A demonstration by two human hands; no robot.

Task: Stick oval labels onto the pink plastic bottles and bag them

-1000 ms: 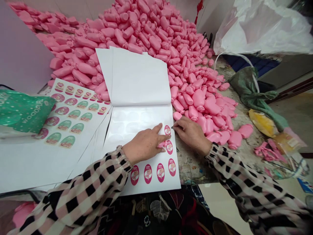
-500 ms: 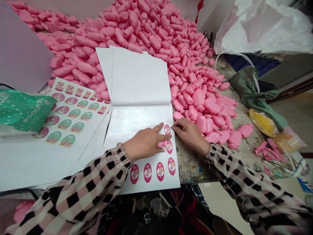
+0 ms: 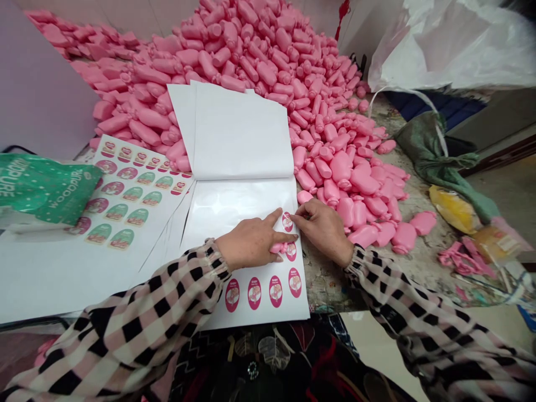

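Note:
A sheet of oval pink "BABY" stickers lies in front of me, its upper part stripped to bare backing. My left hand rests palm down over the sheet. Its lower fingers are closed round a small pink bottle, while the index finger points at the top remaining oval sticker. At the right edge of that sticker, the thumb and index finger of my right hand are pinched together. The fingertips hide how much of the sticker is lifted.
A large heap of pink bottles rises behind the sheets. Other printed sticker sheets and a green package lie left. Yellow and clear packets, pink scraps and a green sack are on the right.
My right fingertips have moved slightly left onto the edge of the top oval sticker. My left hand keeps its place with the pink bottle, and the view has shifted a little.

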